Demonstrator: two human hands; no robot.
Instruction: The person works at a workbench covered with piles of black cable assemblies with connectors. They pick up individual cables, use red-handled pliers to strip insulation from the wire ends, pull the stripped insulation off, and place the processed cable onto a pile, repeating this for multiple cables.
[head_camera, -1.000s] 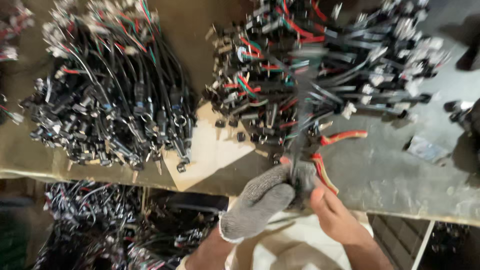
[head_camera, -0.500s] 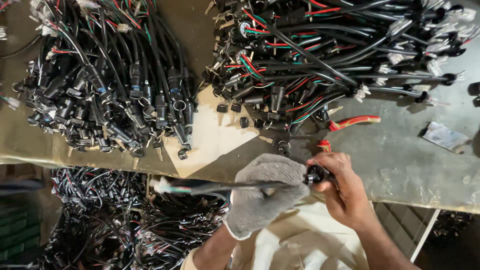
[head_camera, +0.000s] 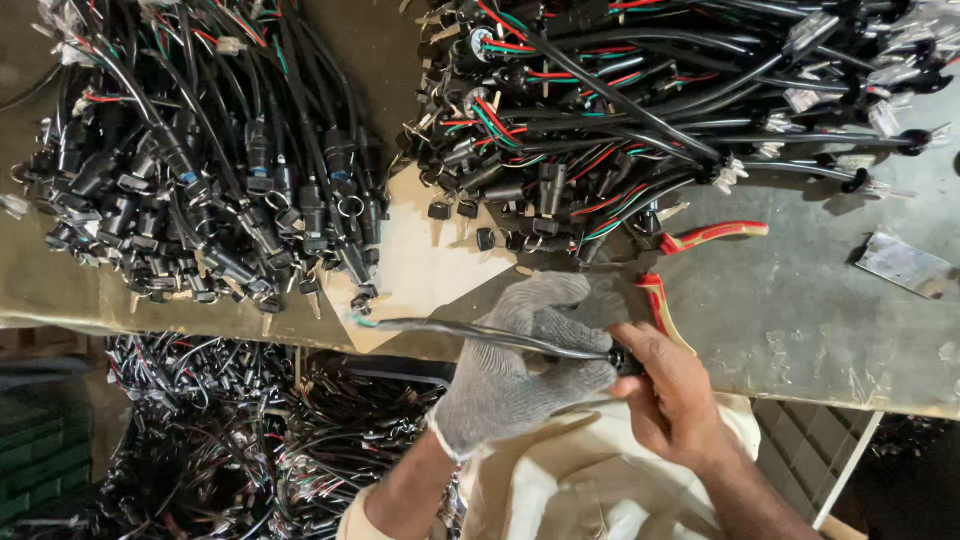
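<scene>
Black cable (head_camera: 470, 333) with a plug at its right end, loose coloured wire tips at its left, held level over the near edge of the counter (head_camera: 800, 330). Gloved left hand (head_camera: 520, 370) wrapped around the cable's middle, grip pressed shut; bare right hand (head_camera: 670, 395) pinching the plug. Half a second back, same hold, cable reaching a bit further left. Red-handled pliers (head_camera: 690, 260) just beyond the hands. Open counter off to the right; two cable heaps (head_camera: 220, 150) crowding the far side.
</scene>
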